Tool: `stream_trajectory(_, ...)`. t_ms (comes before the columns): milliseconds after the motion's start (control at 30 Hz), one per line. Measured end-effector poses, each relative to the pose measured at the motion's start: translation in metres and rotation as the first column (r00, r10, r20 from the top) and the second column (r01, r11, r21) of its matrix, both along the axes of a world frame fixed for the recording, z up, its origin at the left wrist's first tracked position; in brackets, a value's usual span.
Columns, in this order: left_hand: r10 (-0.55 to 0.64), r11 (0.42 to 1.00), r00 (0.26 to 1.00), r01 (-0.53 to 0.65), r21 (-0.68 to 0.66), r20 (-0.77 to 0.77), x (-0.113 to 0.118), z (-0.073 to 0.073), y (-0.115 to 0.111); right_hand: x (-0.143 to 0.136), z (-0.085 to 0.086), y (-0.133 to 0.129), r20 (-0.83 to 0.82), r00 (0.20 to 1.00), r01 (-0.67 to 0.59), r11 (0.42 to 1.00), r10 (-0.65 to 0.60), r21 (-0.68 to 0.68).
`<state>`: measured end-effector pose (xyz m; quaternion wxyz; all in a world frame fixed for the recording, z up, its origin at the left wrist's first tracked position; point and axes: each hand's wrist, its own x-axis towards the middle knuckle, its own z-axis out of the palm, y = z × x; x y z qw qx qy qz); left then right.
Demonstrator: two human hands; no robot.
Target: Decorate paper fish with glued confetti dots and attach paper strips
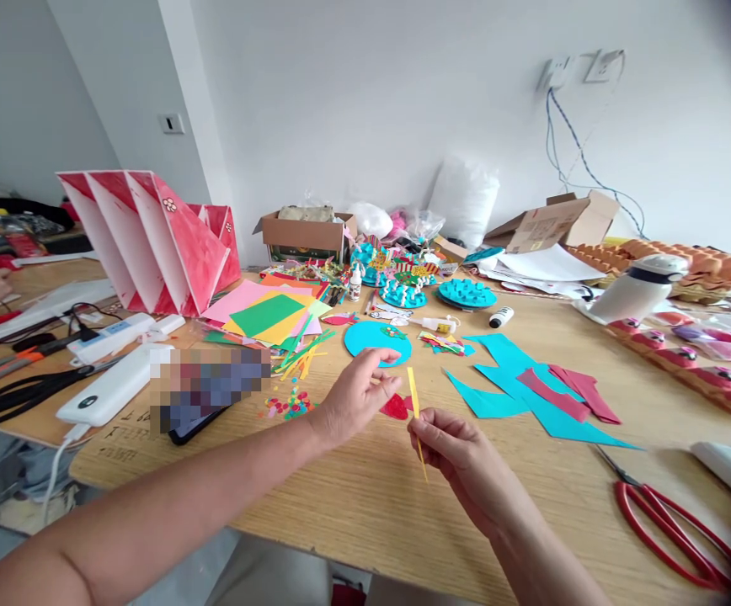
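My right hand (pixel 450 442) pinches a thin yellow paper strip (pixel 413 389), which stands nearly upright above the table. To its left hovers my left hand (pixel 360 394), fingers curved and apart, holding nothing I can see. Just beyond it lies a blue paper circle (pixel 365 338) bearing a small green and red decoration. A red fish-shaped cutout (pixel 396 407) rests between the two hands, partly hidden by them. Loose green and yellow strips (pixel 306 358) and a scatter of coloured paper dots (pixel 290 402) are left of my left hand.
Blue paper scraps (pixel 504 383) and red-handled scissors (pixel 669 522) lie on the right. A phone (pixel 214 391), a white power bank (pixel 116 391) and black scissors (pixel 37 391) are left. Coloured sheets (pixel 268 316), a glue bottle (pixel 354 284) and finished blue crafts (pixel 466 293) stand farther back.
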<state>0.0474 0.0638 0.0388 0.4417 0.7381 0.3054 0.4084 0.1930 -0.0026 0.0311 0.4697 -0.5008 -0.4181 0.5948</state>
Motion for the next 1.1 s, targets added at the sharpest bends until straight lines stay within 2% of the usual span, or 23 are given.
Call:
stream_trajectory(67, -0.068, 0.974, 0.997, 0.061, -0.219, -0.024, 0.002, 0.001, 0.007, 0.0, 0.002, -0.003, 0.062, 0.998, 0.012, 1.0, -0.012, -0.009)
stream_trajectory(133, -0.151, 0.93, 0.988, 0.129, -0.344, -0.039, 0.003, 0.003, 0.011, -0.001, 0.003, -0.006, 0.108, 0.994, 0.022, 1.0, -0.021, -0.005)
stream_trajectory(200, -0.182, 0.912, 0.982, 0.148, -0.384, -0.054, 0.005, 0.005, 0.013, -0.002, 0.003, -0.007, 0.142, 0.99, 0.021, 1.0, -0.02, -0.002)
stream_trajectory(433, -0.182, 0.906, 0.979, 0.132, -0.402, -0.089, 0.014, 0.008, 0.019, -0.001, 0.002, -0.009, 0.245, 0.969, -0.027, 1.0, 0.023, 0.013)
stream_trajectory(533, -0.163, 0.89, 0.982, 0.105, -0.445, -0.094, 0.016, 0.009, 0.024, 0.007, -0.004, -0.012, 0.367, 0.93, -0.05, 0.996, 0.018, 0.078)
stream_trajectory(600, -0.159, 0.873, 0.983, 0.096, -0.477, -0.093, 0.016, 0.009, 0.027, 0.014, -0.012, -0.014, 0.552, 0.826, -0.016, 0.976, -0.11, 0.219)
stream_trajectory(633, -0.164, 0.865, 0.981, 0.095, -0.493, -0.099, 0.016, 0.009, 0.028, 0.018, -0.017, -0.014, 0.645, 0.733, -0.014, 0.944, -0.214, 0.329)
stream_trajectory(700, -0.183, 0.85, 0.976, 0.095, -0.519, -0.122, 0.016, 0.009, 0.03, 0.024, -0.026, -0.014, 0.748, 0.525, -0.123, 0.833, -0.406, 0.539)
stream_trajectory(767, -0.199, 0.839, 0.969, 0.091, -0.536, -0.146, 0.018, 0.008, 0.03, 0.027, -0.032, -0.011, 0.767, 0.356, -0.319, 0.702, -0.534, 0.637)
stream_trajectory(833, -0.2, 0.834, 0.966, 0.08, -0.545, -0.164, 0.021, 0.007, 0.031, 0.028, -0.033, -0.007, 0.769, 0.222, -0.481, 0.619, -0.599, 0.621)
stream_trajectory(933, -0.2, 0.833, 0.964, 0.073, -0.548, -0.175, 0.024, 0.005, 0.031, 0.028, -0.031, 0.001, 0.774, 0.079, -0.594, 0.594, -0.628, 0.543)
stream_trajectory(1000, -0.207, 0.832, 0.962, 0.077, -0.549, -0.179, 0.025, 0.003, 0.032, 0.028, -0.028, 0.006, 0.769, 0.033, -0.633, 0.582, -0.638, 0.51)
stream_trajectory(1100, -0.211, 0.827, 0.96, 0.074, -0.557, -0.185, 0.026, -0.002, 0.034, 0.027, -0.025, 0.011, 0.745, 0.015, -0.674, 0.544, -0.667, 0.5)
